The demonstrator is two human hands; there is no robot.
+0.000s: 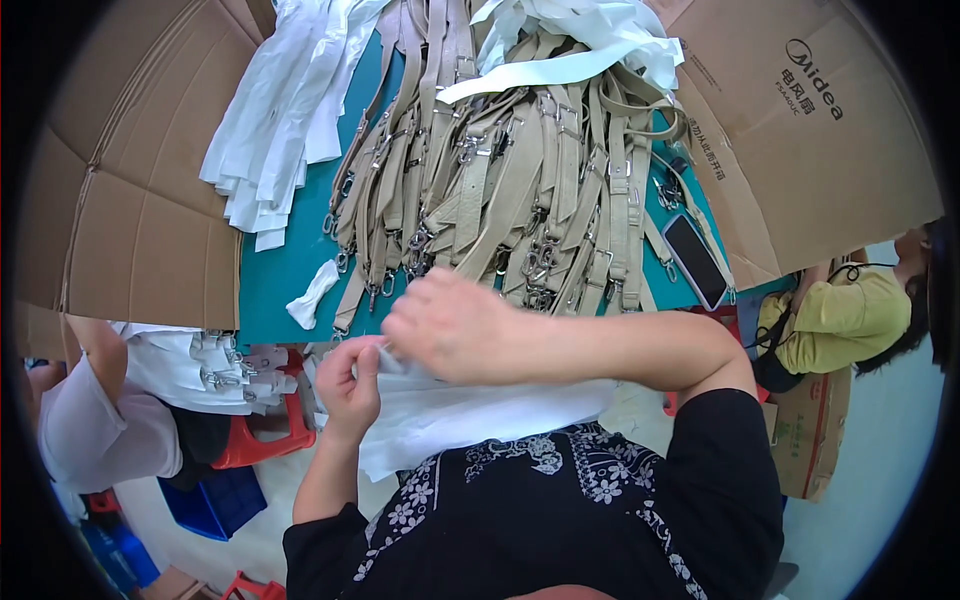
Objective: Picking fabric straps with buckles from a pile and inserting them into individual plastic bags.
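Fingers of left hand [350, 385] and right hand [450, 325] pinch white wrapping sheet [450, 415] between them.

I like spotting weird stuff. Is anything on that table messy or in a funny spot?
Yes, a little. A phone lies at the right edge of the green table, half tucked among the tan straps. One small white wrapper sits alone, apart from the white stack. Nothing looks broken or spilled.

white tissue sheet [470, 415] | crumpled, draped over lap | top edge pinched at fingers
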